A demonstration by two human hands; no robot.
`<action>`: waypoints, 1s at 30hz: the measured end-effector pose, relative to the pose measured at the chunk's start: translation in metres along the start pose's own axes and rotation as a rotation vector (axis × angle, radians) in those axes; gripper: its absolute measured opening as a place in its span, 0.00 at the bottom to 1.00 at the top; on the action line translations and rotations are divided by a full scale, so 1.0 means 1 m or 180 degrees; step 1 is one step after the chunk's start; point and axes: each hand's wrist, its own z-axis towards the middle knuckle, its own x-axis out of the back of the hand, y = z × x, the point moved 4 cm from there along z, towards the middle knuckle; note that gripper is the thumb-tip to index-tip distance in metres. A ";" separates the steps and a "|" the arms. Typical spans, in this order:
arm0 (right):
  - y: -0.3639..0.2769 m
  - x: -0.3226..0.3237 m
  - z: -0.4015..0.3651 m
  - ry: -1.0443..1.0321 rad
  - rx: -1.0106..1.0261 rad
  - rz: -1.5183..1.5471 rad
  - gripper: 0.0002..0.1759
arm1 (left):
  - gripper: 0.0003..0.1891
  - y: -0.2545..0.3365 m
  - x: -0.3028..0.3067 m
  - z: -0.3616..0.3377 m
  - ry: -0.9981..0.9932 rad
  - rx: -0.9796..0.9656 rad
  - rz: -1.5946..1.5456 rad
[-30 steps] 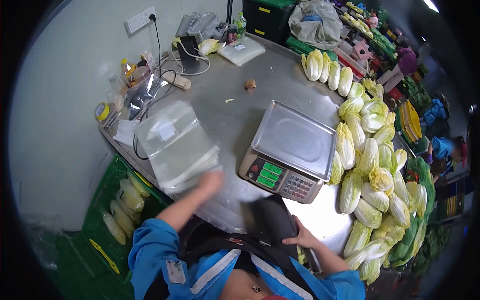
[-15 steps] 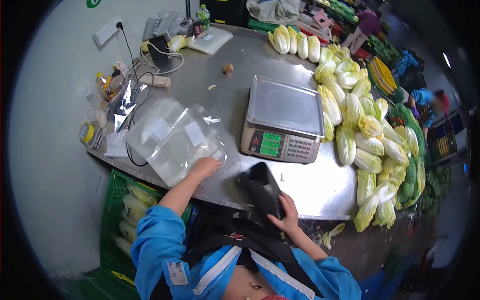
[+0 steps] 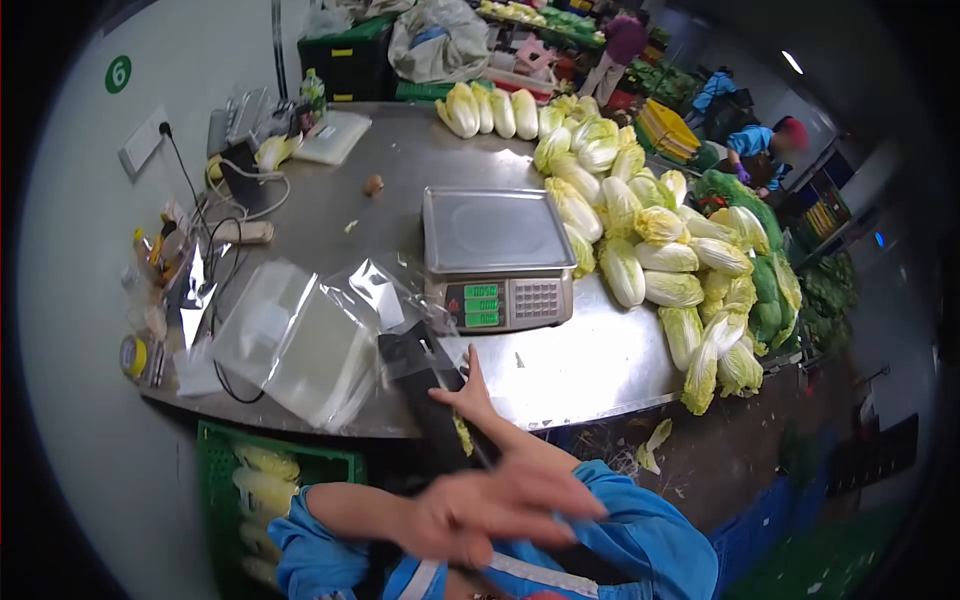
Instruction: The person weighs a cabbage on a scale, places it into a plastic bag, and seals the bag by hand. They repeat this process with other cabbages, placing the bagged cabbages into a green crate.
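My left hand is raised close in front of my chest, blurred, its fingers stretched out with nothing in them. My right hand is at the table's front edge, its thumb over a long black object and its fingers along the right side. The kind of object is not clear, and its lower end merges with my dark clothing. Its upper end overlaps a stack of clear plastic bags. Just beyond my right hand stands a digital scale with a bare pan and lit green displays.
Several napa cabbages are heaped on the right of the metal table. A green crate with wrapped cabbages stands below left. Cables, a tape roll and bottles line the wall. Co-workers are in the background.
My left hand has left the plastic bags and come back towards my chest. My right hand has moved the black object left and forward, onto the bags' edge. The view has shifted.
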 end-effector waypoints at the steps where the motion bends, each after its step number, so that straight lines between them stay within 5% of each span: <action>1: 0.000 -0.003 -0.003 0.0031 -0.0091 0.0120 0.62 | 0.19 0.006 -0.012 0.010 -0.0286 -0.0091 -0.0184; 3: 0.009 -0.006 -0.002 0.0313 -0.0200 0.0608 0.54 | 0.14 0.008 -0.021 0.014 -0.0274 -0.0119 -0.0561; 5: 0.009 0.004 -0.007 0.0955 0.0143 0.0707 0.37 | 0.11 0.003 0.008 0.008 0.0274 -0.0183 0.0451; 7: -0.031 0.034 -0.014 0.0741 0.0314 0.1312 0.17 | 0.15 -0.048 0.070 -0.035 0.2427 0.0506 0.0257; 8: -0.081 0.053 -0.025 0.0283 0.0213 0.1806 0.06 | 0.13 -0.065 0.114 -0.070 0.3118 0.0310 0.1555; 10: -0.199 0.098 -0.056 -0.1046 0.2376 0.1889 0.14 | 0.07 -0.101 0.199 -0.165 0.4181 0.0905 0.2373; 11: -0.252 0.122 -0.081 -0.1828 0.2550 0.1873 0.29 | 0.10 -0.118 0.226 -0.215 0.4576 0.1088 0.2885; 13: -0.286 0.142 -0.114 -0.2973 0.3912 0.2801 0.46 | 0.18 -0.146 0.238 -0.266 0.4742 0.1395 0.3571; 14: -0.292 0.145 -0.122 -0.3371 0.4023 0.3015 0.39 | 0.21 -0.159 0.237 -0.274 0.5089 0.1552 0.2787; 16: -0.304 0.132 -0.114 -0.1620 0.4739 0.2783 0.25 | 0.30 -0.169 0.227 -0.273 0.5070 0.2019 0.1675; 17: -0.295 0.154 -0.092 -0.3161 0.4419 0.2365 0.25 | 0.30 -0.168 0.227 -0.270 0.5133 0.2036 0.1686; 19: -0.224 0.141 -0.041 -0.1047 0.0266 0.1614 0.07 | 0.34 -0.185 0.221 -0.271 0.4745 0.1762 0.0185; 20: -0.187 0.123 0.023 -0.0439 0.1350 0.1736 0.05 | 0.35 -0.191 0.224 -0.286 0.4991 0.1876 0.0156; 21: -0.131 0.106 0.073 -0.0281 0.1090 0.1346 0.10 | 0.35 -0.195 0.231 -0.294 0.5214 0.1931 0.0136; 22: -0.057 0.087 0.110 -0.0416 0.0017 0.1041 0.24 | 0.34 -0.194 0.230 -0.291 0.5476 0.2093 0.0154; 25: 0.072 0.028 0.116 -0.1264 -0.2104 0.1381 0.36 | 0.31 -0.203 0.232 -0.276 0.5271 0.2047 -0.0483; 30: 0.038 -0.035 0.071 -0.2415 -0.2046 0.1775 0.35 | 0.30 -0.219 0.219 -0.248 0.4801 0.1865 -0.0945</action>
